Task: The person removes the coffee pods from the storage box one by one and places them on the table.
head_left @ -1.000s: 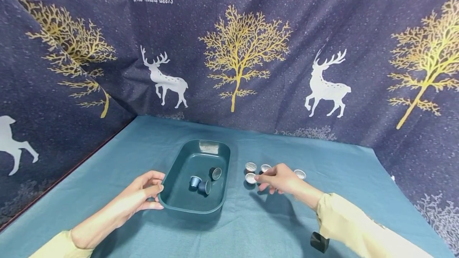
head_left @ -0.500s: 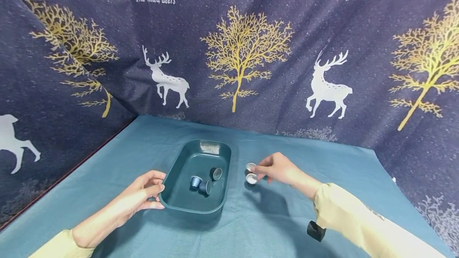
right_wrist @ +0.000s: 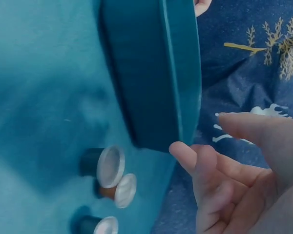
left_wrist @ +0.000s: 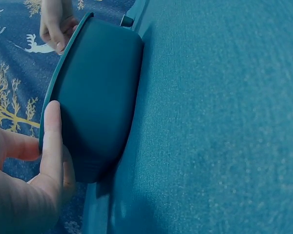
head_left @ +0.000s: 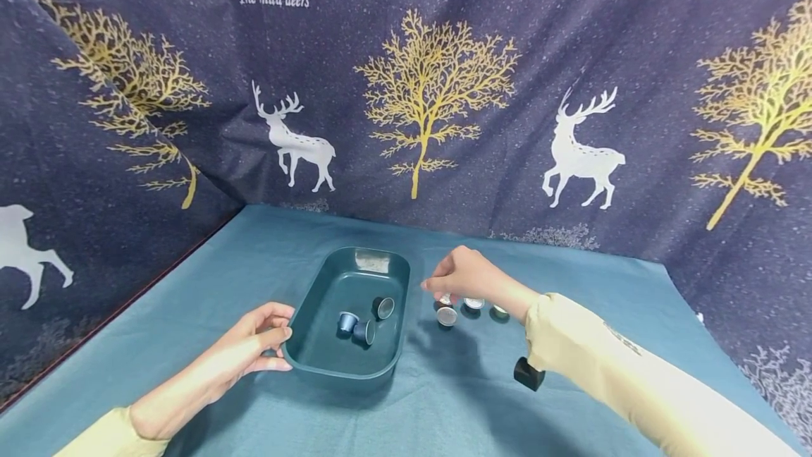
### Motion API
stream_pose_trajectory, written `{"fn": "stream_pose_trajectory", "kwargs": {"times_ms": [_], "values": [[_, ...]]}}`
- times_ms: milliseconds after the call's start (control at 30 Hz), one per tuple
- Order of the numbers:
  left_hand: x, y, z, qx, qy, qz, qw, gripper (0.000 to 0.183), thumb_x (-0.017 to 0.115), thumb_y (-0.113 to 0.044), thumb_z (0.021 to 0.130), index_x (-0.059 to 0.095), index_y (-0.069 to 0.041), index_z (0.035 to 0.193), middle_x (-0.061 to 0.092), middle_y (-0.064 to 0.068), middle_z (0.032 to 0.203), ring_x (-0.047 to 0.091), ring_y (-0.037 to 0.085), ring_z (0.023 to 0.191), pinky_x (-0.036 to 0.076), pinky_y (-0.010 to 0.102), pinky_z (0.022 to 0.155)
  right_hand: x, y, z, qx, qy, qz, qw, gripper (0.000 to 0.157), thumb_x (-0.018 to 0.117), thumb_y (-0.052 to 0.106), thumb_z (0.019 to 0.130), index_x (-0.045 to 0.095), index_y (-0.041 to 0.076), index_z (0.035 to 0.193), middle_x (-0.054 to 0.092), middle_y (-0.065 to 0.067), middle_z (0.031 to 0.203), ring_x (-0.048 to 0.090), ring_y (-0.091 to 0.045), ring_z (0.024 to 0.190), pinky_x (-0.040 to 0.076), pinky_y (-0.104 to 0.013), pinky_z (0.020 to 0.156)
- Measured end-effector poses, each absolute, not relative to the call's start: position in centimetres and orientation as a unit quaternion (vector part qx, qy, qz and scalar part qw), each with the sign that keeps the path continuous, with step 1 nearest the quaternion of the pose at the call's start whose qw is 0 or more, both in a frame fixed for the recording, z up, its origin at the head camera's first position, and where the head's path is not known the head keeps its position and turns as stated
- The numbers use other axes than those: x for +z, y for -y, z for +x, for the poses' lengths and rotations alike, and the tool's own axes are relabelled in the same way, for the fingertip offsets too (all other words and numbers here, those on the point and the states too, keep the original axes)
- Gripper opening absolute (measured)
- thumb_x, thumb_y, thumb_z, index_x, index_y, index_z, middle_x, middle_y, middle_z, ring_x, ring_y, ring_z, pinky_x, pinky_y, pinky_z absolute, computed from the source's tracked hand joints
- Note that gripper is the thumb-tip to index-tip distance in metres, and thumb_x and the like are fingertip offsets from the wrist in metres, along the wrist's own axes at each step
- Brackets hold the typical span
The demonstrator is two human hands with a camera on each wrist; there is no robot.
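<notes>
My left hand [head_left: 256, 340] grips the near left rim of a deep teal plastic tray [head_left: 311, 372], fingers along its outer wall in the left wrist view. Inside lie a light blue coffee capsule [head_left: 346, 322], a darker blue capsule [head_left: 364, 332] and a dark capsule with a silver lid [head_left: 383, 307]. My right hand [head_left: 466, 273] hovers just right of the tray over the standing capsules. In the right wrist view, its thumb and bent fingers are apart with nothing between them. Below it are a dark capsule [right_wrist: 110, 166] and a brown capsule [right_wrist: 125, 190], lids up.
Two more foil-lidded capsules, a nearer capsule [head_left: 474, 304] and an outer capsule [head_left: 500, 313], stand under my right forearm. A teal cloth [head_left: 254, 415] covers the table. Behind it hangs a dark blue curtain [head_left: 355, 161] with deer and trees.
My right hand has moved left and away from me, from beside the capsules to over them near the tray. The left hand, tray and capsules inside it stay put.
</notes>
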State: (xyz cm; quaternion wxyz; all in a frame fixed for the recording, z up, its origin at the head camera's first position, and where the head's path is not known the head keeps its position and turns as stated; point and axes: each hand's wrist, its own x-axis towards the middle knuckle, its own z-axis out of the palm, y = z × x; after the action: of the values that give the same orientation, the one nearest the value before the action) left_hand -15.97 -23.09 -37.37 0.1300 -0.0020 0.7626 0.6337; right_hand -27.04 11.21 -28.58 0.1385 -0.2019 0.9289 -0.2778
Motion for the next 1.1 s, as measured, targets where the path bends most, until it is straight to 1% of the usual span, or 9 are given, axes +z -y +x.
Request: {"fn": "stream_pose_trajectory", "kwargs": {"times_ms": [100,233,333,467,567,767,900,1000,1100], "values": [[-37.4,23.1,-15.9,0.634,-0.762,-0.002,0.132,0.052,0.053,-0.017,0.1,0.031,0.005,0.142,0.044,0.012,0.117,0.051,0.017,0.083,0.062,0.036,0.079,-27.9,-10.3,-27.2,-0.266,-0.929,-0.219,0.138,0.02,0.071,0.033,0.09,0.079,0.015,0.087,0.075,-0.002,0.077,0.071,-0.022,0.071,0.058,-0.029,0.068],[-37.3,23.1,-15.9,0.632,-0.763,-0.002,0.136,0.051,0.053,-0.018,0.101,0.031,0.004,0.142,0.045,0.011,0.117,0.052,0.017,0.084,0.062,0.036,0.08,-27.3,-9.1,-27.3,-0.246,-0.929,-0.234,0.147,0.019,0.071,0.033,0.09,0.079,0.016,0.089,0.074,0.002,0.075,0.071,-0.021,0.069,0.058,-0.029,0.067],[-37.3,23.1,-15.9,0.629,-0.765,-0.002,0.137,0.051,0.052,-0.018,0.101,0.03,0.004,0.142,0.045,0.011,0.116,0.052,0.017,0.084,0.061,0.036,0.08,-26.8,-8.2,-27.4,-0.228,-0.93,-0.238,0.166,0.019,0.071,0.034,0.09,0.079,0.017,0.091,0.075,0.002,0.076,0.07,-0.016,0.066,0.059,-0.03,0.071],[-37.2,23.1,-15.9,0.627,-0.767,-0.002,0.138,0.051,0.051,-0.018,0.101,0.03,0.004,0.142,0.045,0.011,0.116,0.052,0.017,0.084,0.061,0.036,0.081,-26.2,-7.1,-27.7,-0.202,-0.926,-0.257,0.189,0.018,0.07,0.034,0.091,0.079,0.018,0.093,0.076,0.002,0.08,0.07,-0.012,0.066,0.06,-0.032,0.083],[-37.1,23.0,-15.8,0.626,-0.768,-0.005,0.137,0.051,0.051,-0.017,0.101,0.03,0.004,0.143,0.045,0.012,0.118,0.051,0.018,0.085,0.061,0.037,0.081,-26.0,-6.3,-28.1,-0.189,-0.92,-0.279,0.199,0.019,0.069,0.033,0.092,0.079,0.017,0.094,0.077,-0.001,0.084,0.071,-0.015,0.068,0.059,-0.031,0.085],[-37.0,23.1,-15.8,0.625,-0.768,-0.007,0.138,0.052,0.051,-0.018,0.101,0.03,0.004,0.143,0.045,0.012,0.119,0.051,0.018,0.084,0.061,0.036,0.08,-26.0,-4.6,-28.8,-0.169,-0.917,-0.293,0.213,0.023,0.069,0.033,0.092,0.078,0.012,0.092,0.077,-0.009,0.088,0.074,-0.028,0.081,0.058,-0.027,0.069],[-37.1,23.0,-15.9,0.626,-0.767,-0.004,0.141,0.052,0.052,-0.018,0.101,0.03,0.004,0.142,0.045,0.012,0.117,0.051,0.018,0.084,0.062,0.037,0.08,-26.1,-3.6,-29.3,-0.151,-0.923,-0.286,0.21,0.025,0.068,0.035,0.093,0.078,0.012,0.09,0.077,-0.009,0.087,0.073,-0.022,0.074,0.051,-0.023,0.058],[-37.1,23.0,-15.9,0.626,-0.767,-0.004,0.141,0.052,0.052,-0.018,0.101,0.03,0.004,0.142,0.045,0.012,0.117,0.051,0.018,0.084,0.062,0.037,0.08,-26.0,-2.7,-29.7,-0.141,-0.928,-0.282,0.201,0.026,0.068,0.035,0.093,0.078,0.011,0.091,0.077,-0.008,0.086,0.071,-0.015,0.068,0.047,-0.022,0.054],[-37.1,23.1,-15.9,0.624,-0.769,-0.004,0.139,0.052,0.051,-0.018,0.101,0.03,0.004,0.143,0.045,0.012,0.118,0.051,0.018,0.084,0.062,0.036,0.08,-26.1,-1.8,-30.1,-0.145,-0.929,-0.276,0.198,0.027,0.069,0.035,0.092,0.077,0.009,0.092,0.077,-0.01,0.086,0.072,-0.017,0.07,0.045,-0.024,0.054]]}}
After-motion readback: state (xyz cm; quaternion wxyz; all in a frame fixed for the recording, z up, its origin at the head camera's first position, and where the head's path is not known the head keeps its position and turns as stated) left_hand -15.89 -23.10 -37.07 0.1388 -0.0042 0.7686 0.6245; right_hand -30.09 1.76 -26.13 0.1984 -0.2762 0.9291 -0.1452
